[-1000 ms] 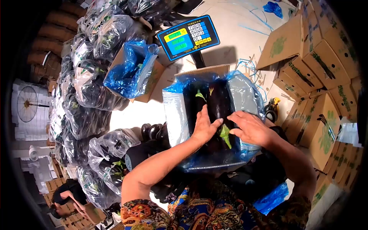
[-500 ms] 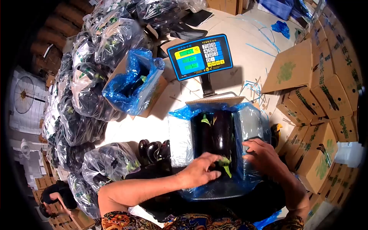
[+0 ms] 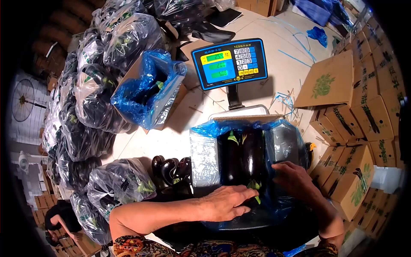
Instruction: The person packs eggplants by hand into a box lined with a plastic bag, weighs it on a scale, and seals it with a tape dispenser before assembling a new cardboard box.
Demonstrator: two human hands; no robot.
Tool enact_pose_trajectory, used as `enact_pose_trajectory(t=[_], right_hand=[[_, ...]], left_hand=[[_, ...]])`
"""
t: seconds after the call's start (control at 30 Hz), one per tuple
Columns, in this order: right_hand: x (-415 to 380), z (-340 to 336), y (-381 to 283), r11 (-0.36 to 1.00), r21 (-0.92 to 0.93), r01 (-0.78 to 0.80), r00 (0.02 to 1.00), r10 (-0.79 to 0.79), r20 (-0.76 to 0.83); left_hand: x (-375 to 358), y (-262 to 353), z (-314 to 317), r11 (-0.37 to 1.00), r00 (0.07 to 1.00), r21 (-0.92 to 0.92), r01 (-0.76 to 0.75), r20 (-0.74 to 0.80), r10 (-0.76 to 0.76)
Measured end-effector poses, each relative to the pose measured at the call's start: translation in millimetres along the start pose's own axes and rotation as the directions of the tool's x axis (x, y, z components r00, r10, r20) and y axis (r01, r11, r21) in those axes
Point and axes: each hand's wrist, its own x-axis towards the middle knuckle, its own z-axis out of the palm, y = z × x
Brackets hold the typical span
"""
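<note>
Dark purple eggplants [image 3: 253, 158] lie side by side in a box lined with blue plastic film [image 3: 269, 141]. The box stands on a scale whose display [image 3: 230, 64] is lit. My left hand [image 3: 227, 202] reaches across the near end of the box, its fingers apart and the fingertips at the green stem [image 3: 255, 188] of the right eggplant. At the box's right side, my right hand [image 3: 293, 180] is open and near the liner, holding nothing I can see.
Clear bags of eggplants [image 3: 122, 184] are piled on the left. A second lined carton [image 3: 147, 92] stands behind them. Several loose eggplants [image 3: 171, 169] lie beside my box. Stacked cartons [image 3: 342, 167] line the right. Another person [image 3: 64, 220] bends at lower left.
My left hand has shifted slightly right and down over the eggplant's stem end, its fingers straighter. My right hand has lowered slightly beside the liner. The camera view has shifted a little.
</note>
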Motion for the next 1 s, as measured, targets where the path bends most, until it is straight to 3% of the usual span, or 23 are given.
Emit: enact_pose_trajectory(t=[0.2,0.23,0.3,0.37,0.4,0.43,0.5,0.57,0.63,0.7,0.77,0.83,0.87,0.9,0.97,1.0], right_hand=[[-0.7,4.1,-14.0,1.000,-0.018,0.006,1.000,-0.005,0.029],[1.0,5.0,-17.2,1.000,-0.002,0.009,0.999,-0.009,0.051],[3.8,7.3,-23.4,0.985,-0.170,-0.004,0.998,0.014,0.057],[3.9,12.1,-18.3,0.997,-0.026,-0.072,0.993,0.074,0.096],[5.0,13.1,-22.5,0.996,-0.049,-0.079,0.993,0.083,0.088],[6.0,14.6,-26.0,0.994,-0.071,-0.084,0.992,0.090,0.083],[8.2,23.6,-22.9,0.997,-0.056,-0.049,0.996,0.053,0.073],[14.9,26.3,-22.2,0.979,-0.206,0.006,0.989,0.026,0.149],[11.5,39.2,-3.2,0.945,-0.059,0.321,0.947,-0.321,-0.001],[15.8,46.1,2.2,0.929,-0.077,0.362,0.932,-0.360,0.038],[20.5,51.0,-7.9,0.939,-0.091,0.333,0.942,-0.326,0.083],[22.2,52.2,-25.0,0.967,-0.103,0.235,0.966,-0.220,0.139],[23.7,50.3,-29.6,0.979,-0.133,0.156,0.976,-0.132,0.172],[24.5,50.4,-31.6,0.985,-0.113,0.129,0.982,-0.111,0.150],[22.3,51.3,-34.2,0.996,-0.067,0.058,0.995,-0.051,0.090],[20.6,49.3,-43.5,1.000,-0.026,0.005,0.997,-0.003,0.077]], left_hand=[[-6.8,10.5,-0.4,0.902,0.994,0.420,-0.102,0.065,0.083],[-13.7,18.3,-5.4,0.896,0.990,0.423,-0.136,0.015,0.143],[-40.2,32.0,-20.2,0.893,0.966,0.420,-0.159,-0.118,0.228],[-79.1,30.8,-35.4,0.909,0.856,0.367,-0.198,-0.388,0.343],[-104.3,27.5,-39.7,0.991,0.846,0.080,-0.103,-0.517,0.130],[-131.8,25.6,-38.3,0.974,0.803,-0.224,-0.038,-0.586,-0.103],[-183.8,3.8,-17.8,0.850,0.595,-0.501,-0.161,-0.737,-0.321],[-227.8,-48.8,23.9,0.682,0.450,-0.660,-0.315,-0.736,-0.505],[-265.0,-99.3,78.0,0.628,0.307,-0.736,-0.254,-0.677,-0.669],[-303.8,-145.0,130.3,0.556,0.165,-0.813,-0.172,-0.580,-0.798],[-344.8,-172.6,158.8,0.565,0.066,-0.823,-0.061,-0.568,-0.820],[-369.8,-196.6,173.4,0.663,-0.059,-0.730,-0.166,-0.664,-0.746],[-384.2,-215.7,181.3,0.755,-0.213,-0.647,0.108,-0.757,-0.618],[-396.8,-231.0,184.9,0.749,-0.308,-0.537,0.389,-0.842,-0.444],[-420.2,-253.7,176.6,0.704,-0.554,-0.505,0.500,-0.811,-0.189],[-432.2,-252.3,167.7,0.806,-0.581,-0.489,0.333,-0.780,-0.233]])
